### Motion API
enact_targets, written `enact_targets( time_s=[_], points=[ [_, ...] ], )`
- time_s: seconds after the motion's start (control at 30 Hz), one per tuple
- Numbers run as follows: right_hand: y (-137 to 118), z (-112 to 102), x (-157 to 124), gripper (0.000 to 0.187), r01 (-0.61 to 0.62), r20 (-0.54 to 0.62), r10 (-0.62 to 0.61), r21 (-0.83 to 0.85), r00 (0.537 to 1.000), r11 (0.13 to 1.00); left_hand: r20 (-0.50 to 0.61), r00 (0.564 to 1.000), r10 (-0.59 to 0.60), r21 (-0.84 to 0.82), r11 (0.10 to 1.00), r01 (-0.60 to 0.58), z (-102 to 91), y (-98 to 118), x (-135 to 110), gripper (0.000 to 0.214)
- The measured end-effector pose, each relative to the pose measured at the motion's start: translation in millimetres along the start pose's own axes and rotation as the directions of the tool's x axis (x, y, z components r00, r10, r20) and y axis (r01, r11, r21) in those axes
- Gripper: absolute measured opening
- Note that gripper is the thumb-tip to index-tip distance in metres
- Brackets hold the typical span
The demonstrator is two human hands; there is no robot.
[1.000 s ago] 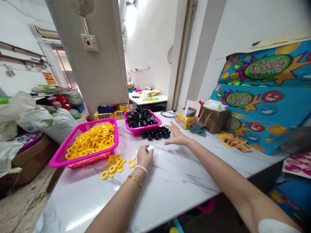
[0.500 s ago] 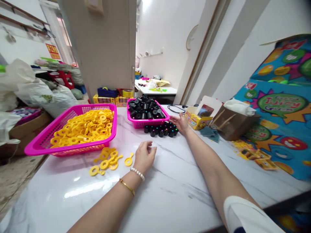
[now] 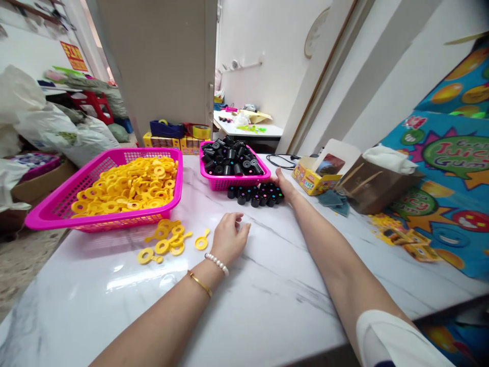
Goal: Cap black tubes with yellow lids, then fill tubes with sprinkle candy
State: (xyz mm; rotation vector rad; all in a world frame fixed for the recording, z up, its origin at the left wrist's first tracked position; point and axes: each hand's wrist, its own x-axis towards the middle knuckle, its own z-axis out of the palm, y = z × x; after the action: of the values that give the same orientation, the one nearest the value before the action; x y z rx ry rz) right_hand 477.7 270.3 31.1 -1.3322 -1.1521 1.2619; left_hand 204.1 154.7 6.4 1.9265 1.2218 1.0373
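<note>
Loose yellow rings (image 3: 168, 243) lay near the parted, seemingly empty fingers of the left hand (image 3: 231, 237), likely for easy reach. The right hand (image 3: 284, 186) was beside black caps (image 3: 255, 202), grip unclear.

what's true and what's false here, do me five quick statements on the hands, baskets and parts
1. The smaller basket holds black caps. True.
2. The larger basket holds black caps too. False: it holds yellow rings.
3. The right hand is beside the loose caps. True.
4. The left hand is inside the larger basket. False: it is outside it, over the table.
5. One loose ring lies apart from the other loose rings. True.
</note>
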Motion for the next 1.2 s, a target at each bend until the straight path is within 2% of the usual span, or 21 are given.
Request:
enact_targets(
  time_s=[0.13, 0.33, 0.43, 0.6, 0.7, 0.8, 0.97, 1.07, 1.2],
  points=[
    [3.4, -4.1, 5.8, 0.088, -0.014, -0.027, 0.012, -0.056, 1.0, 0.998, -0.006, 1.0, 0.013, 0.006, 1.0, -0.013, 1.0, -1.2, -0.4, 0.025],
    [7.7, -3.8, 6.0, 0.083, -0.041, 0.017, 0.042, -0.061, 0.999, 0.997, -0.023, 1.0, 0.012, 0.016, 1.0, -0.011, 2.1, -1.5, -0.5, 0.024],
    [8.7, -4.9, 0.9, 0.08, 0.029, -0.043, -0.03, -0.035, 0.999, 0.999, -0.027, 1.0, 0.0, 0.023, 1.0, 0.0, -2.0, -1.0, 0.1, 0.027],
    [17.5, -11.8, -7.8, 0.081, 0.189, -0.158, -0.184, 0.018, 0.97, 0.982, 0.01, 0.998, -0.054, 0.077, 0.996, 0.054, -3.6, 6.9, 1.1, 0.035],
    [22.4, -10.9, -8.5, 0.076, 0.256, -0.176, -0.247, 0.028, 0.953, 0.966, 0.091, 0.994, -0.065, 0.119, 0.991, 0.054, 9.0, 16.0, 5.1, 0.048],
    [21.9, -5.2, -6.7, 0.069, 0.287, -0.15, -0.283, 0.007, 0.947, 0.958, 0.104, 0.992, -0.064, 0.101, 0.993, 0.054, 28.5, 23.0, 16.4, 0.057],
    [18.2, 3.1, -9.5, 0.067, 0.277, -0.081, -0.282, -0.07, 0.956, 0.958, 0.062, 0.993, -0.096, 0.074, 0.993, 0.091, 53.9, 24.4, 46.9, 0.047],
    [18.1, 5.7, -13.6, 0.066, 0.28, -0.079, -0.29, -0.115, 0.954, 0.953, 0.038, 0.992, -0.12, 0.046, 0.992, 0.118, 61.4, 21.3, 59.6, 0.044],
    [17.6, 9.0, -17.3, 0.059, 0.286, -0.076, -0.3, -0.149, 0.951, 0.946, 0.016, 0.988, -0.154, 0.012, 0.988, 0.154, 65.0, 17.1, 63.1, 0.041]
  ],
)
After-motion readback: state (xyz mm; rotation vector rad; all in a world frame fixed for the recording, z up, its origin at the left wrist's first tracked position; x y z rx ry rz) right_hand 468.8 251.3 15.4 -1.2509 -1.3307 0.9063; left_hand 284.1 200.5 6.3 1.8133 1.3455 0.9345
